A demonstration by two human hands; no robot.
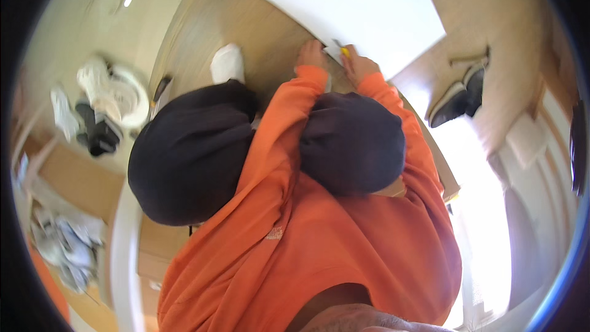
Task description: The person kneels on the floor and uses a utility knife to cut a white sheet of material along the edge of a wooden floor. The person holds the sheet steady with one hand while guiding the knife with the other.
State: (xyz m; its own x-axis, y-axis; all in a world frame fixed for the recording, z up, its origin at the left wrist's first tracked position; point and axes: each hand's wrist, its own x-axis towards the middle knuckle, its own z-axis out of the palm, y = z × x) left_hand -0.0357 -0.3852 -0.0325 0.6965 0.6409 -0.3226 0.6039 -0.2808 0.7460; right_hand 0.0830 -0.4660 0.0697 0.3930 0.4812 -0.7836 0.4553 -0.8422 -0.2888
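I look straight down over my orange sweatshirt and my dark-trousered knees. Both arms reach forward to the near edge of a large white panel (344, 0) lying on the wooden floor. My left hand (311, 54) rests at the panel's edge with its fingers curled on it. My right hand (358, 65) is closed around a small yellow tool (345, 51) whose tip meets the panel edge between the two hands. What kind of tool it is I cannot make out.
My foot in a white sock (227, 63) is on the floor left of the hands. A pile of shoes (104, 101) lies far left, a dark pair of shoes (458, 95) at right. Cardboard pieces (77, 181) and crumpled paper (64, 240) lie lower left.
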